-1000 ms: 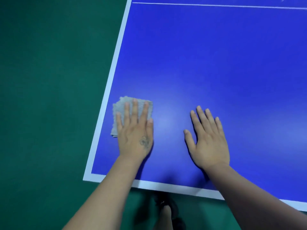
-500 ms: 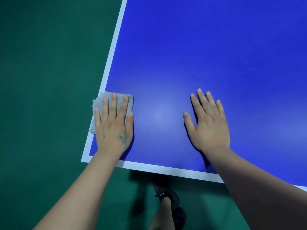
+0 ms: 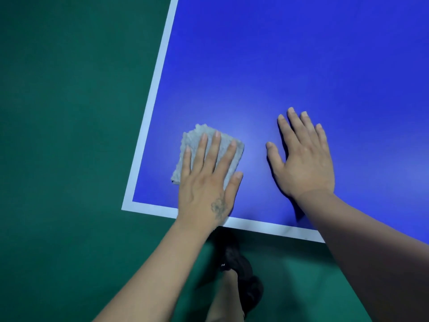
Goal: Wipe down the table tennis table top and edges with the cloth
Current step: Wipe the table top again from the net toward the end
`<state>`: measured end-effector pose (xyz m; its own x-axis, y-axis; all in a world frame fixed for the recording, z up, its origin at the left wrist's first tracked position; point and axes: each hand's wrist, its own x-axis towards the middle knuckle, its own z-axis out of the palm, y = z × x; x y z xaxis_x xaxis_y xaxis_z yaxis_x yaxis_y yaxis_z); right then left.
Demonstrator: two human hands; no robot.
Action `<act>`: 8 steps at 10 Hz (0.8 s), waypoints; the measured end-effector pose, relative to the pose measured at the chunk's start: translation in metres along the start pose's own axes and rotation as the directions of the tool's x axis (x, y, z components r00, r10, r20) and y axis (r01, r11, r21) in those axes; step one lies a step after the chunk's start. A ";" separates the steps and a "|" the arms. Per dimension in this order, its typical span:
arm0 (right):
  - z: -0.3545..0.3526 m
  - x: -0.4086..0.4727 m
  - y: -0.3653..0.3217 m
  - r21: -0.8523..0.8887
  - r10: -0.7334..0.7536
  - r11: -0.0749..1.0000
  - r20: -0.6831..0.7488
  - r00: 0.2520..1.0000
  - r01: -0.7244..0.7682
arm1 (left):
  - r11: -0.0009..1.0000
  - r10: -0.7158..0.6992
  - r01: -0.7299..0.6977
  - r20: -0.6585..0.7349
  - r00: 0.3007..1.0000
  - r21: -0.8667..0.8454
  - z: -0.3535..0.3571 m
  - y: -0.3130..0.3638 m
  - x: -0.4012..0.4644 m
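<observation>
The blue table tennis table top fills the upper right, and its near left corner with the white border line lies in front of me. A folded grey cloth lies flat on the blue surface close to that corner. My left hand presses on the cloth with straight fingers spread over it. My right hand rests flat on the bare blue surface to the right of the cloth, fingers straight. The two hands lie apart.
Green floor surrounds the table on the left and below the near edge. A leg with a black shoe stands on the floor under the near edge.
My left hand slid the cloth left onto the white side line, then back right onto the blue surface. My right hand stayed flat in place.
</observation>
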<state>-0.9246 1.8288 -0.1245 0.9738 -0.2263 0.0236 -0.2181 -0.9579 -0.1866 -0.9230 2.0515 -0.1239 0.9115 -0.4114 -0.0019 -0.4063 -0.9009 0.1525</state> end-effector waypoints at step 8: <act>0.002 -0.001 0.000 0.000 -0.008 1.000 -0.032 0.999 0.008 | 0.986 -0.163 0.164 -0.047 0.986 0.032 0.001 -0.007 0.031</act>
<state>-0.9255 1.8290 -0.1266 0.9729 -0.2243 0.0560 -0.2106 -0.9597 -0.1862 -0.8923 2.0452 -0.1264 0.9675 -0.2522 0.0196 -0.2527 -0.9603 0.1184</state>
